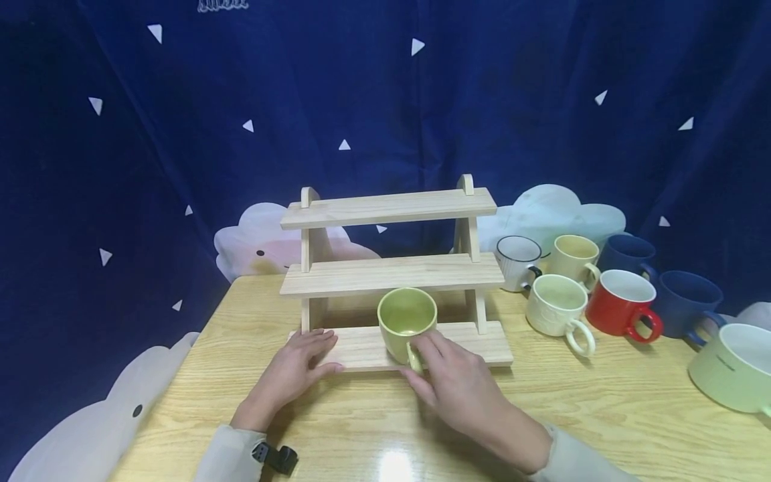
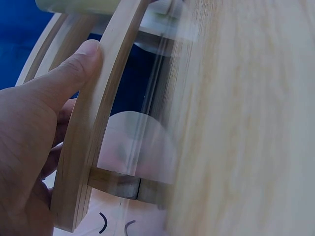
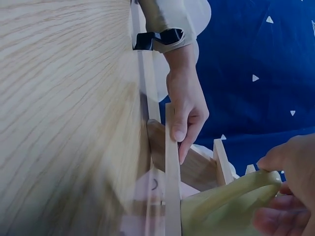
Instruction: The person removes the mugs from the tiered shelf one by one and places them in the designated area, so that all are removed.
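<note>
A yellow-green mug (image 1: pixel 400 335) stands upright on the front part of the lowest board of a three-tier wooden shelf (image 1: pixel 361 351), right of its middle. My right hand (image 1: pixel 459 385) grips the mug by its handle, which points toward me. The right wrist view shows the handle of the mug (image 3: pixel 236 196) close up, with my right hand (image 3: pixel 290 187) around its end. At the left end of the lowest board, my left hand (image 1: pixel 295 368) holds the edge. In the left wrist view, the thumb of my left hand (image 2: pixel 29 118) lies against the board's front face.
Several mugs stand on the table to the right: a white one with a dark rim (image 1: pixel 515 268), a yellow one (image 1: pixel 569 258), a cream one (image 1: pixel 548 311), a red one (image 1: pixel 611 311), dark blue ones (image 1: pixel 680 314) and a pale green one (image 1: pixel 723 375). Behind hangs a blue curtain (image 1: pixel 373 87).
</note>
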Tool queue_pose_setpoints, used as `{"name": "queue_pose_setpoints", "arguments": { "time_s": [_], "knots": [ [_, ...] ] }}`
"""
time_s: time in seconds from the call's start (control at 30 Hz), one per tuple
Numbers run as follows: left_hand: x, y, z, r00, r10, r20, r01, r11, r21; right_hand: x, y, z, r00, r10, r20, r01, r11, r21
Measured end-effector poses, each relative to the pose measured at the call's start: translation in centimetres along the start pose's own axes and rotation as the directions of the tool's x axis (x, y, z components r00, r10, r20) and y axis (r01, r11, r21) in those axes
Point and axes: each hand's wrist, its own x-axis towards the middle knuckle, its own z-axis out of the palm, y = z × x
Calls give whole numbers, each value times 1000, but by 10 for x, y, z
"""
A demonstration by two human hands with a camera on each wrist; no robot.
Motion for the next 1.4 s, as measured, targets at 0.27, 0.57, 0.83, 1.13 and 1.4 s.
{"name": "queue_pose_setpoints", "arguments": {
  "time_s": [0.27,0.57,0.83,1.13,1.4],
  "knots": [
    [0,0,0,1000,1,-10,-1,1000,-5,-8,7,-9,985,157,69,-159,987,20],
    [-1,0,-1,1000,8,-15,-8,1000,-1,-15,19,-17,970,225,88,-228,973,28],
    [-1,1,-1,1000,2,-5,-2,1000,0,-18,28,-24,960,264,95,-270,961,56],
    [-1,0,-1,1000,-7,2,7,1000,4,-19,42,-29,936,327,133,-342,932,116],
    [-1,1,-1,1000,-21,12,21,1000,-3,-22,52,-29,926,354,133,-374,905,200]
  ]
}}
